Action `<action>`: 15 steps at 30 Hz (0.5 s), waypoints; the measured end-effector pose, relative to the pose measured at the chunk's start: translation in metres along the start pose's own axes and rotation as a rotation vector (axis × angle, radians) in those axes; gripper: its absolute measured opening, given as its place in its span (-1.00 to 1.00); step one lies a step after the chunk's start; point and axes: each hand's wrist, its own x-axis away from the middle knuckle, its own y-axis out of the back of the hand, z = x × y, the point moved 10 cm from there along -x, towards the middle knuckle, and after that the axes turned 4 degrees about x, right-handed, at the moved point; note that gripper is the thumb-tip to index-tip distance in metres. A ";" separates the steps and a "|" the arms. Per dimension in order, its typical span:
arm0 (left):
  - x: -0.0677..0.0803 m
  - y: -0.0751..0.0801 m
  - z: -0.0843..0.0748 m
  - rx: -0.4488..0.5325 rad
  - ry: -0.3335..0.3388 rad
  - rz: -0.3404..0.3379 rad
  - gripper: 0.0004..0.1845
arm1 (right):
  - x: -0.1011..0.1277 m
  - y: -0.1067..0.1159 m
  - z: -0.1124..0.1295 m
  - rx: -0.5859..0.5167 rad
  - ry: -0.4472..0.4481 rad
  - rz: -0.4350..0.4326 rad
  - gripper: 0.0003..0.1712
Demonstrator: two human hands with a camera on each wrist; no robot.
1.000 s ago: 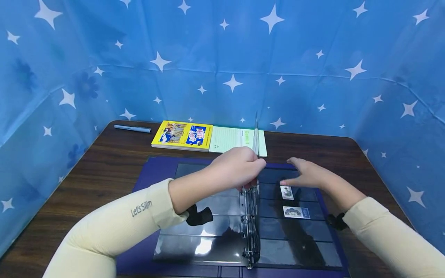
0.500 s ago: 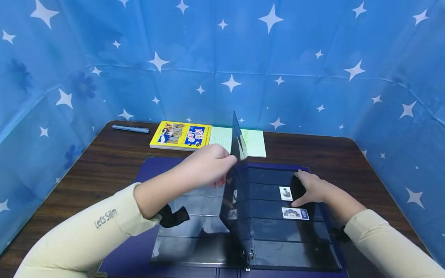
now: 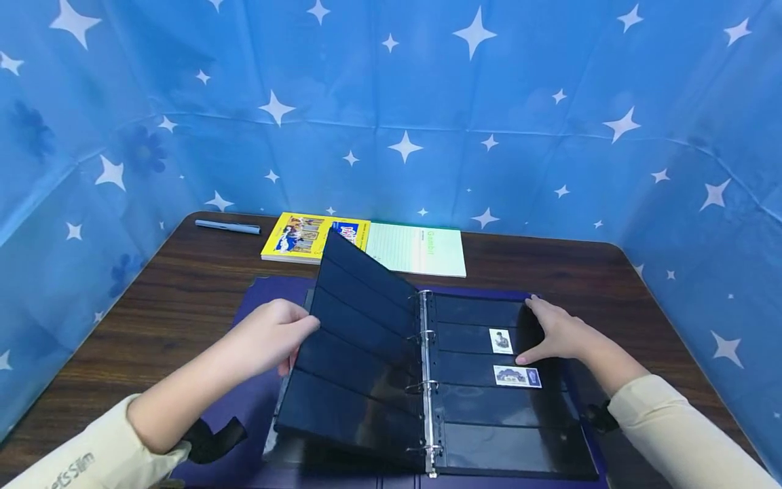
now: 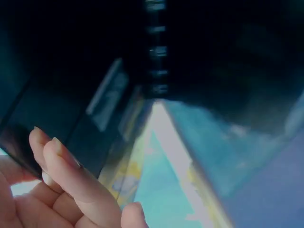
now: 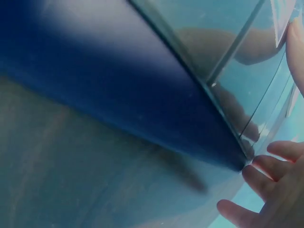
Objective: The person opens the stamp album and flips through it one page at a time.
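Note:
A purple ring-binder stamp album (image 3: 271,288) lies spread on the table, metal rings (image 3: 427,387) down its middle. My left hand (image 3: 271,339) pinches the outer edge of a black pocket page (image 3: 360,339), which slants up over the left side. The left wrist view shows the fingers (image 4: 80,180) at this page's edge. On the right page (image 3: 507,448) sit two stamps: a small upright portrait (image 3: 501,341) and a wider one with a building (image 3: 516,376). My right hand (image 3: 562,333) rests spread at that page's outer edge, thumb beside the stamps.
Behind the album lie a yellow book (image 3: 293,234), partly covered by the raised page, and a pale green notepad (image 3: 421,251). A blue pen (image 3: 227,227) is at the back left of the dark wooden table (image 3: 153,326). A starry blue curtain (image 3: 403,81) surrounds the table.
My left hand has swung the page from upright over to the left, uncovering the rings. My right hand has come down and slightly right onto the right page's outer edge.

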 end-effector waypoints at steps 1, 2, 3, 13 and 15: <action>0.000 -0.001 0.009 0.001 0.017 -0.009 -0.56 | 0.000 0.001 -0.001 -0.005 0.003 -0.006 0.52; 0.000 -0.001 0.018 -0.009 0.037 -0.018 -0.56 | 0.000 0.001 -0.002 -0.011 0.006 -0.008 0.52; 0.000 -0.002 0.026 -0.028 0.064 -0.029 -0.56 | 0.001 0.001 -0.004 -0.017 0.008 -0.010 0.53; 0.008 -0.017 0.107 -0.314 0.318 0.023 -0.35 | 0.003 -0.001 -0.003 -0.124 0.075 -0.027 0.54; 0.008 -0.022 0.115 -0.378 0.318 0.032 -0.33 | 0.003 -0.002 -0.003 -0.137 0.070 -0.025 0.52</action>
